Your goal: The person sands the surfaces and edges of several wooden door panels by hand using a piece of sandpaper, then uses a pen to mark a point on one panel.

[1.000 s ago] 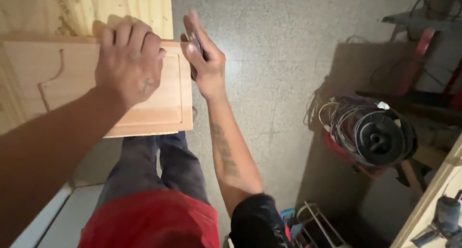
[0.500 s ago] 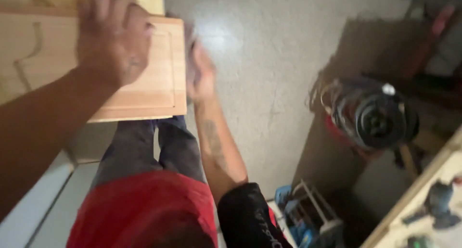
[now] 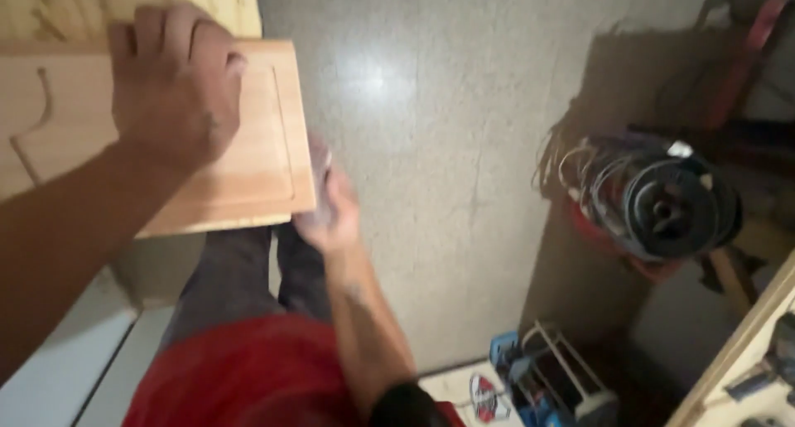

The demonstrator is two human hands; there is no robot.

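Note:
A light wooden board point(image 3: 257, 158) with a routed groove near its rim lies flat at the upper left. My left hand point(image 3: 174, 83) presses down on its top face with the fingers curled, holding it still. At the board's lower right corner is my right hand point(image 3: 331, 216), blurred by motion and touching the edge. It seems closed around a small flat piece, which is hard to make out. Below the board I see my dark trousers and red shirt.
Speckled grey floor point(image 3: 431, 104) fills the middle. A cable reel point(image 3: 662, 203) wound with wires stands at the right. A white wire rack point(image 3: 555, 377) with blue items sits at the bottom right. A wooden bench edge with tools crosses the lower right corner.
My right hand has slid down the board's right edge from the top corner to the bottom corner. The view has shifted and my left hand stays pressed on the board.

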